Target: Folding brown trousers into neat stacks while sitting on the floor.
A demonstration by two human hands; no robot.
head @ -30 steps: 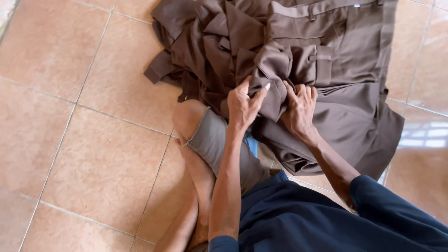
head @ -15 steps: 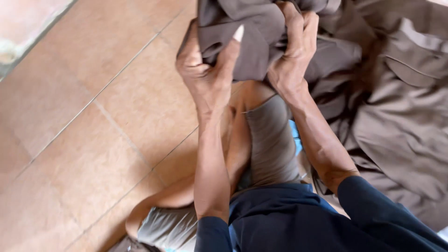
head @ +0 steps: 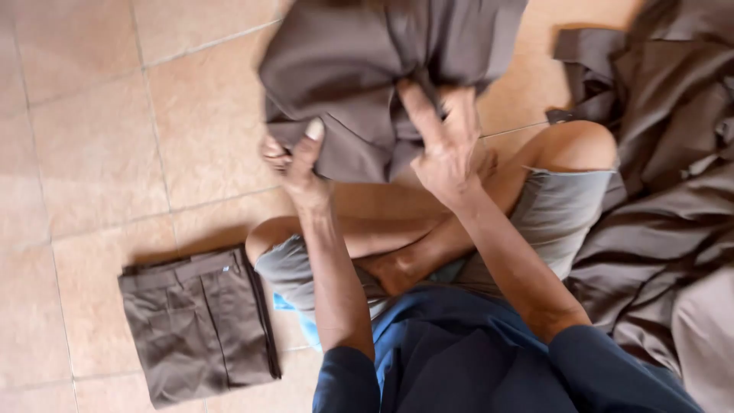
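Tiled flooring (head: 99, 153) in a pale orange-brown is serving as the work surface, with the person sitting cross-legged on it. Both hands are gripping a brown garment (head: 382, 69), which is being held up above the knees, just in front of the body. The left hand (head: 294, 157) is pinching the lower left edge of the cloth, thumb pressed on top. The right hand (head: 443, 145) is clutching a bunched fold near the middle, fingers closed into the fabric. A folded pair of brown trousers (head: 199, 325) is lying flat on the floor beside the left knee, well apart from the hands. A heap of loose brown clothing (head: 657, 153) is spreading over the floor by the right knee.

Judgement: the step in hand appears to be the opening-out of one garment before folding. The next move is likely calling for the bunched cloth to be shaken flat and its edges found and matched.
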